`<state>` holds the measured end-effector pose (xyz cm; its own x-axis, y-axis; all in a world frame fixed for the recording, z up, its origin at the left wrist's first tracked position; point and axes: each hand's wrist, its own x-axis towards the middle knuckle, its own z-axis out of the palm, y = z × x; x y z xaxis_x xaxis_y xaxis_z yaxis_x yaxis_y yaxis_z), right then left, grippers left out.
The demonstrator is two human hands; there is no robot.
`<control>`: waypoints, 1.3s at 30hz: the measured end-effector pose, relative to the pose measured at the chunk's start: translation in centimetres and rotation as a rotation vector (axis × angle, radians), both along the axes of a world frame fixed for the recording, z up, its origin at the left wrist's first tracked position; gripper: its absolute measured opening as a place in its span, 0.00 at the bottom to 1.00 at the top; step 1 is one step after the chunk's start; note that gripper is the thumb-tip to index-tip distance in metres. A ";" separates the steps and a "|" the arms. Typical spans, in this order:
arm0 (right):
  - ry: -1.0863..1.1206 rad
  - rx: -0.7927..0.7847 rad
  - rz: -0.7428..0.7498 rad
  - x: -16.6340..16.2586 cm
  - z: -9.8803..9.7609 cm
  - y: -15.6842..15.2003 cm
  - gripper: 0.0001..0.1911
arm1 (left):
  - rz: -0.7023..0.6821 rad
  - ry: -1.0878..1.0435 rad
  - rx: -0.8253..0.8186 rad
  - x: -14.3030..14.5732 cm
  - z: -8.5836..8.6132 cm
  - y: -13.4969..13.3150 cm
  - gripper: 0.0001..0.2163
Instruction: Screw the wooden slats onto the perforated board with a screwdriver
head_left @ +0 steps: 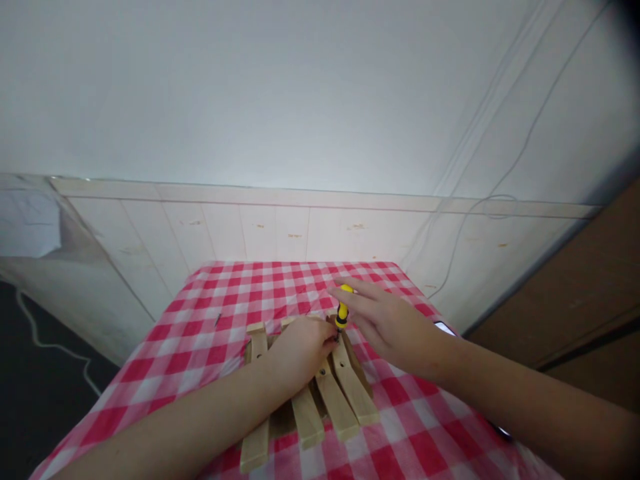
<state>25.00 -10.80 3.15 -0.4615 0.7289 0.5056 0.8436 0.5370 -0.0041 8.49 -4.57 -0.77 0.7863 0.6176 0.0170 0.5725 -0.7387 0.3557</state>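
Hands meet over a wooden slat frame [320,393] on the checkered worktop [200,333]. The left hand [300,350] presses on the slats, fingers curled, holding nothing visible. At its 2 o'clock, the right hand [395,327], fingers loosely open, touches the upright yellow screwdriver [343,308].

Both forearms come in from the bottom edge, bare, angled toward the middle; left hand [300,350] is palm down, knuckles up, fingers curled in with the tips pinched together at its right side; right hand [387,320] sits a bit higher and just beside it, fingers stretched out flat and pointing left, loosely spread, wrist straight; the fingertips of the two hands nearly meet.
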 end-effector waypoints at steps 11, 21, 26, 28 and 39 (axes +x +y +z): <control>-0.295 -0.137 -0.256 0.2 3.0 1.5 0.14 | -0.021 -0.030 -0.006 -0.2 -0.3 0.2 0.07; -0.263 -0.277 -0.005 1.4 4.1 0.3 0.14 | -0.036 -0.004 -0.181 -0.8 0.4 0.5 0.04; -0.207 -0.261 -0.058 1.4 3.7 0.5 0.14 | 0.003 0.048 -0.209 -0.6 1.1 0.1 0.05; -0.158 -0.274 -0.070 1.4 3.3 0.6 0.14 | 0.015 0.044 -0.210 -0.6 1.0 0.1 0.07; -0.150 -0.385 -0.116 1.5 4.4 1.5 0.13 | 0.004 0.040 -0.070 -0.8 0.7 0.1 0.10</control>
<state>26.53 -9.35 7.53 -0.4127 0.9029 0.1203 0.9050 0.4214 -0.0585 7.72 -4.48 -0.11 0.7829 0.6195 -0.0579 0.5905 -0.7104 0.3829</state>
